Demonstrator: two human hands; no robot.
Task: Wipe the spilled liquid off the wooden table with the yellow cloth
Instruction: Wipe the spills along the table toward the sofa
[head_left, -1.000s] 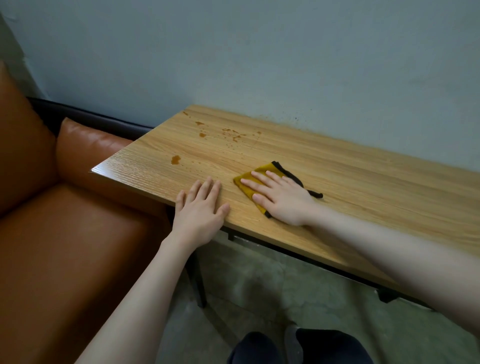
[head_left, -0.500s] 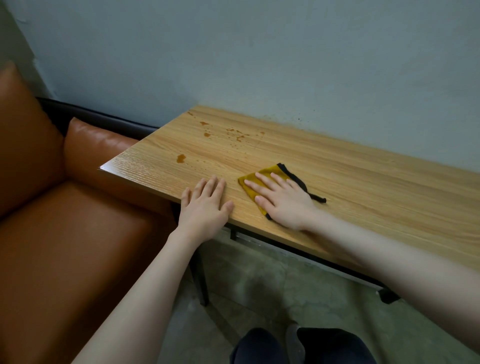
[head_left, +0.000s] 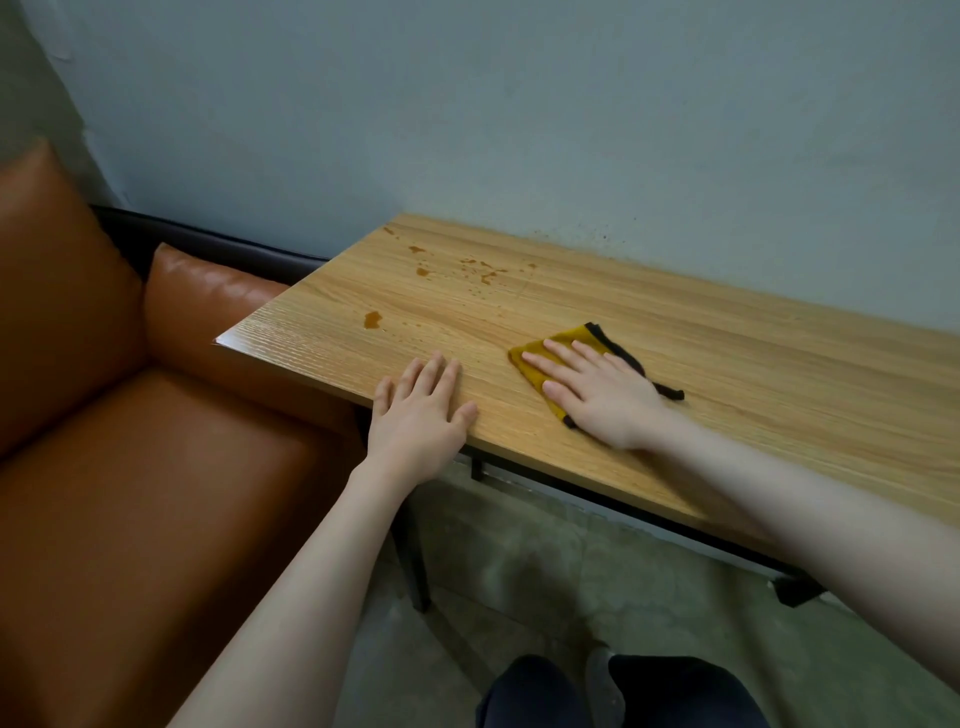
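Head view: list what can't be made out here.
- Yellow cloth: its middle is hidden under the right hand pressing on it.
- Wooden table: its right end is cut off by the frame edge.
- Spilled liquid: the far droplets are too small to count.
- Left hand: its palm, flat on the table's near edge, is hidden.

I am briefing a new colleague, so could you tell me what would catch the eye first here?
The right hand pressing flat on the yellow cloth near the wooden table's front edge. Beyond it, brown spilled liquid dots the table's far left corner, unwiped. The left hand rests flat on the front edge.
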